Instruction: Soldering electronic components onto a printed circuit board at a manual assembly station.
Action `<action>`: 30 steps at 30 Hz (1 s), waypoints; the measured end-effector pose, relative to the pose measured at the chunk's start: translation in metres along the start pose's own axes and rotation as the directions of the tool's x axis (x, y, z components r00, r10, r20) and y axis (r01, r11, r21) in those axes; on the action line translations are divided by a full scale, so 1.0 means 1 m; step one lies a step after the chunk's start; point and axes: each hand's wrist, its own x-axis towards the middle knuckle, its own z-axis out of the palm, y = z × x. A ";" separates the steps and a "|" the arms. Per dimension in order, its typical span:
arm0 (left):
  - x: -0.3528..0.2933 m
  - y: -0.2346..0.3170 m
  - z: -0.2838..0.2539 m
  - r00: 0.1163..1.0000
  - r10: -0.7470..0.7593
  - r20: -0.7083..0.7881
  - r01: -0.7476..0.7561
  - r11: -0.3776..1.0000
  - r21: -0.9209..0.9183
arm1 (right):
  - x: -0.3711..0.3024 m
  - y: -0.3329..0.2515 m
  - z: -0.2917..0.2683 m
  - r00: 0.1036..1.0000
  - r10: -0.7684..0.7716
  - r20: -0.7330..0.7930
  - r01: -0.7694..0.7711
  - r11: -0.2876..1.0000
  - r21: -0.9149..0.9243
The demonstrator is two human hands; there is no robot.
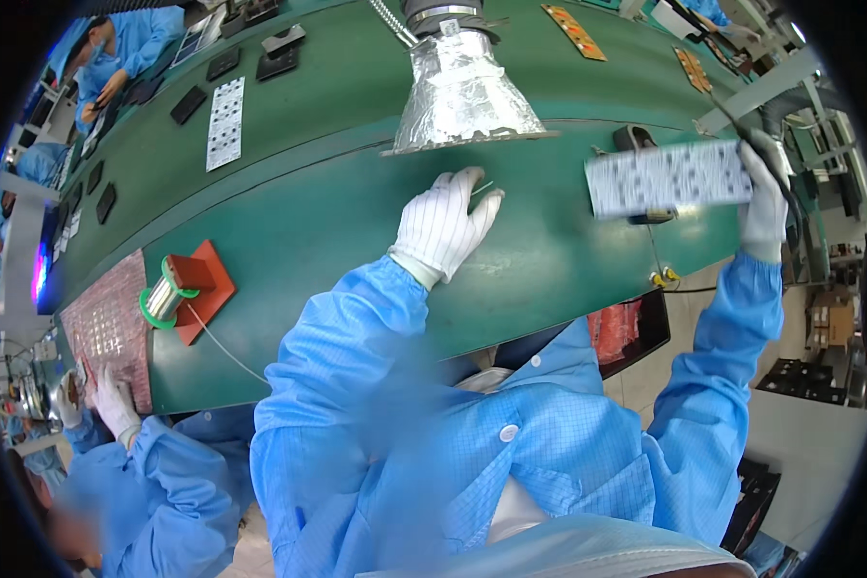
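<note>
My left hand (443, 223), in a white striped glove, is over the green bench below the foil-covered hood (467, 91). A short piece of thin solder wire (483, 188) pokes out between its thumb and forefinger. Out to the right, my gloved right hand (765, 202) grips one end of a long white circuit board panel (669, 180) with dark spots, blurred by motion. A black cable (775, 159) runs across that hand; whether a tool hangs on it I cannot tell. Behind the panel, a dark stand (634, 137) is partly hidden.
A solder spool (169, 297) on an orange-red holder stands left, near a pink bubble-wrap sheet (111, 313) and a co-worker's gloved hand (114, 405). Beyond lies a green conveyor (328, 87) with another white panel (225, 123) and black pieces. A bin (636, 332) with red bags sits below the edge.
</note>
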 end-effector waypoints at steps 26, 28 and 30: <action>0.010 0.000 0.010 0.999 0.031 -0.027 -0.028 0.993 0.113 | 0.203 0.228 0.220 0.983 0.168 0.069 -0.033 0.538 -0.842; 0.013 0.000 0.010 0.997 0.065 -0.038 -0.059 0.989 0.137 | 0.207 0.241 0.223 0.986 0.157 0.047 -0.045 0.536 -0.843; 0.015 0.000 0.010 0.998 0.034 -0.044 -0.029 0.992 0.119 | 0.210 0.248 0.226 0.988 0.140 0.069 -0.021 0.558 -0.829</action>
